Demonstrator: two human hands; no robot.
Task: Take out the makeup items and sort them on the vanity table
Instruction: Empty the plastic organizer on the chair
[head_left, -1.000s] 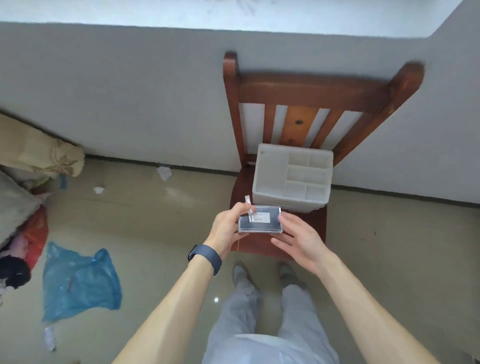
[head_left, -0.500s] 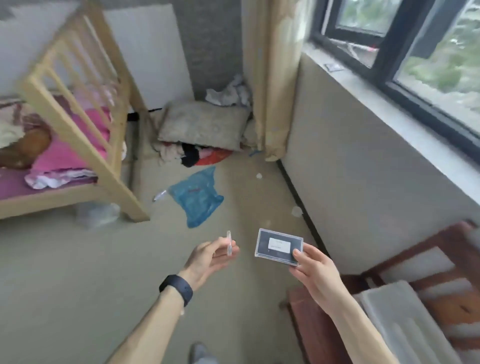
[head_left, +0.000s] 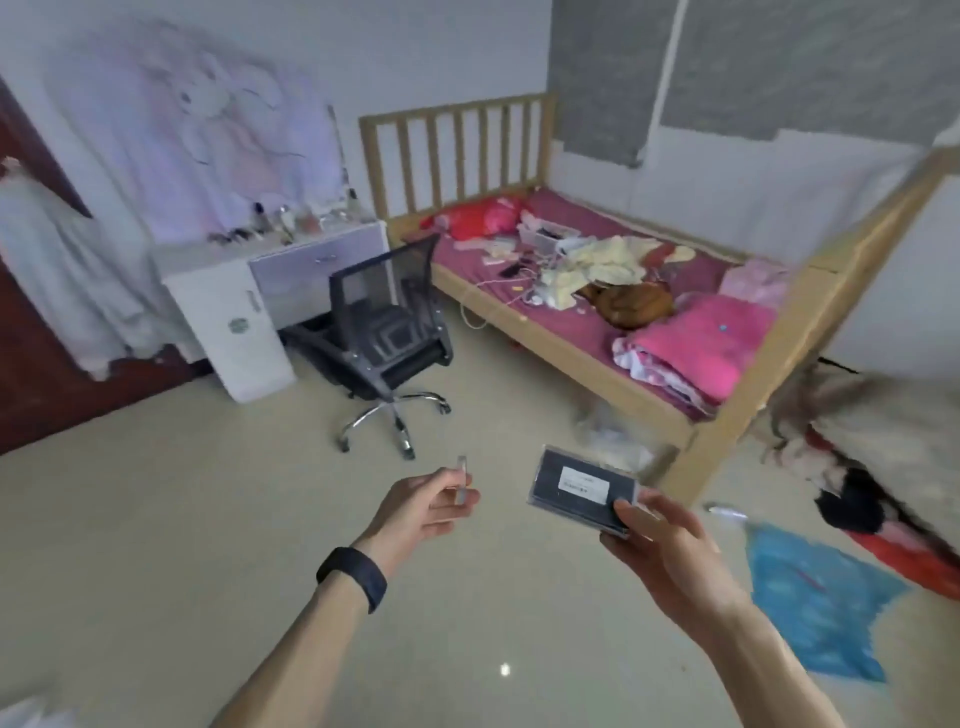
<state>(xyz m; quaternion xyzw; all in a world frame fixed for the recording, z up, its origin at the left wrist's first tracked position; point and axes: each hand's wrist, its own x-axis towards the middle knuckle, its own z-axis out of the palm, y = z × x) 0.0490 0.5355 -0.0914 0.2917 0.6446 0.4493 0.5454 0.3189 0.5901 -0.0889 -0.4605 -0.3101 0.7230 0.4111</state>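
Two loads: left hand (head_left: 421, 506) pinches clear stick (head_left: 461, 478); right hand (head_left: 670, 551) grips case (head_left: 556, 499), label (head_left: 584, 480) illegible.

Both forearms bare, no sleeves. Dark, plain wristband (head_left: 353, 578) round left wrist, just behind left hand (head_left: 415, 506).

Soft, cool, even light filled the room, leaving only faint, diffuse shadows. One small glare spot (head_left: 504, 669) shone on the floor (head_left: 208, 519). Motion blur smeared the right edge (the heap (head_left: 872, 415) and bag (head_left: 821, 597) worst), the bed (head_left: 566, 358) posts bowed from the wide lens, and the case (head_left: 582, 486) label was too soft to read.
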